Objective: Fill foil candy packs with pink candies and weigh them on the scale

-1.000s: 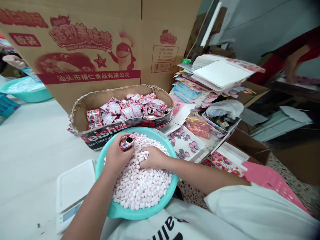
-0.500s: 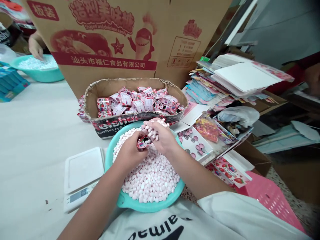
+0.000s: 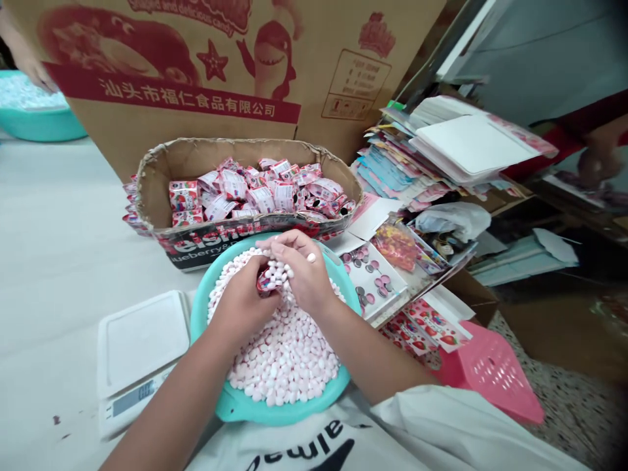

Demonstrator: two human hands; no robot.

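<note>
A turquoise basin full of small pale pink candies sits right in front of me. Over it, my left hand is closed around a small red printed candy packet, mostly hidden by the fingers. My right hand is cupped against the packet's opening, with a heap of candies in its palm and fingers. Candies lie at the packet's mouth, between both hands. Just beyond the basin, a cut-down cardboard box holds many similar packets.
A white digital scale stands left of the basin. To the right are a white tray of small round caps, a bag of colourful pieces and stacked cards. A large carton rises behind. Another person's hand is over a second basin.
My right hand has turned over toward the packet, bringing its candies onto the opening. My left hand still holds the packet. The view has shifted slightly.
</note>
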